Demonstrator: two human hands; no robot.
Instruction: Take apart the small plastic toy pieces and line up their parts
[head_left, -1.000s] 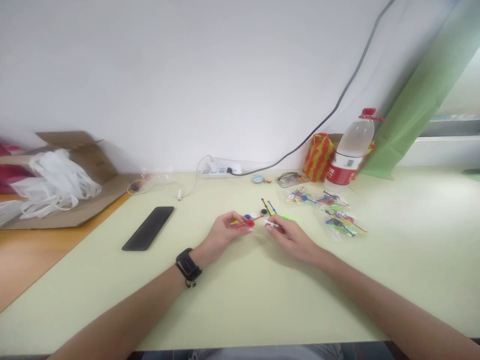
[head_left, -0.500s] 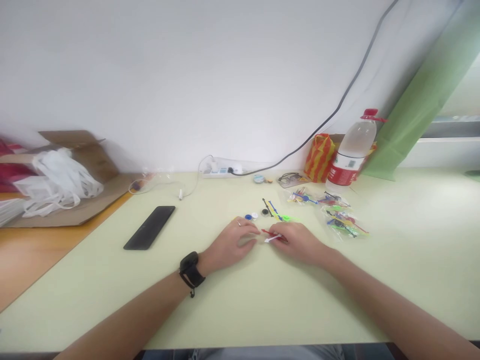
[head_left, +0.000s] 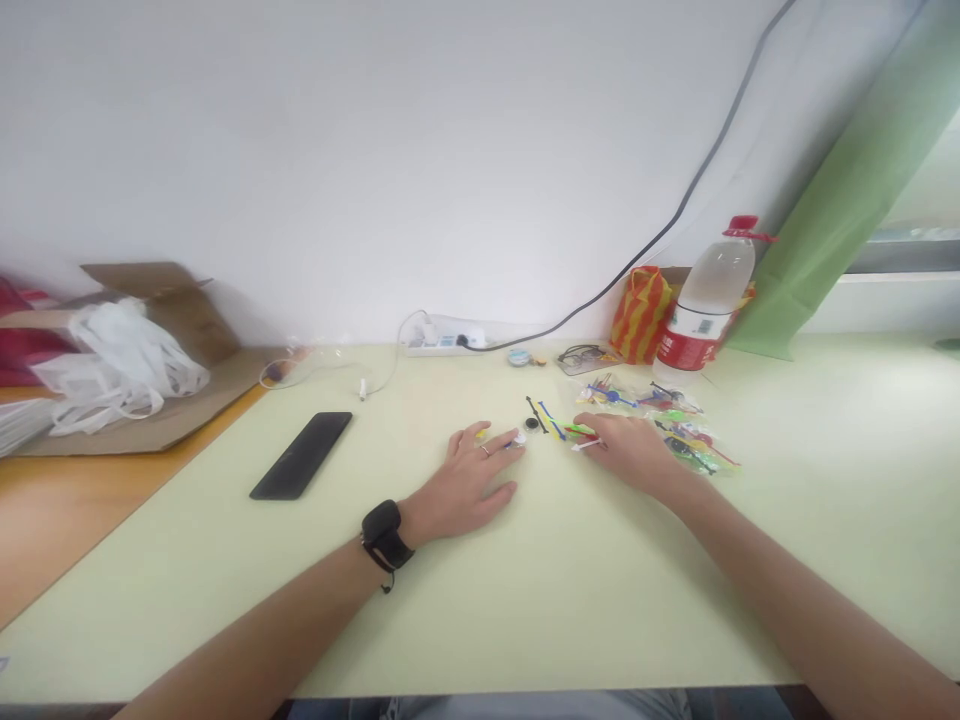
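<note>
Right of frame centre, the right hand [head_left: 611, 440] pinches a slim white plastic arrow [head_left: 585, 446] and a red plastic arrow [head_left: 580, 433], seemingly setting them down; that calls for a looser pinch. The left hand [head_left: 469, 482] spreads, gripping nothing, over a small white disc [head_left: 520, 439].

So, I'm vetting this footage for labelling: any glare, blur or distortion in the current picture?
Head view: pale glare on the table, at right; same view, the white arrow at the right hand looks soft; head view again, the bottle leans outward, probably wide-angle distortion.
</note>
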